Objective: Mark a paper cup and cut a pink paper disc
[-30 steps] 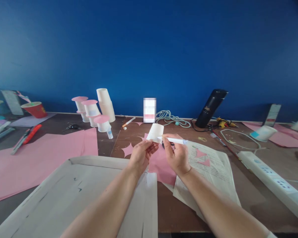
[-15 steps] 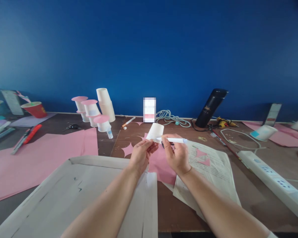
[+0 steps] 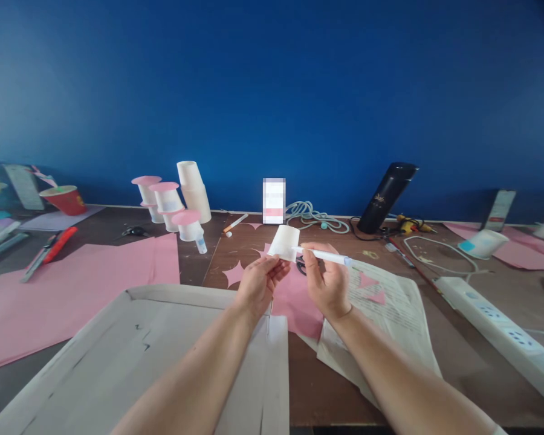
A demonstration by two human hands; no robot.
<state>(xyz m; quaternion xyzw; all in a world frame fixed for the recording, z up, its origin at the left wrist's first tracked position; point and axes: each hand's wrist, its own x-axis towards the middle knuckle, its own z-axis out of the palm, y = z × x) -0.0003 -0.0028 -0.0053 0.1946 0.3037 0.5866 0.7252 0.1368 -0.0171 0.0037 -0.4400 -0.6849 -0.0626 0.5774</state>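
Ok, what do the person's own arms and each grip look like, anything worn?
The left grip and right grip are ungloved human hands. The left forearm and right forearm are bare. A pale sleeve edge shows at the bottom, on the right arm. A thin line crosses the right wrist; cord or crease, I can't tell.

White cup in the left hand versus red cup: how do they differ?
The white cup looks plain; the red cup has a yellowish mark. The white cup is in the left hand; the red cup stands unheld. The pen in the right hand points at the white cup; the red cup is away from both hands. Both are cups.
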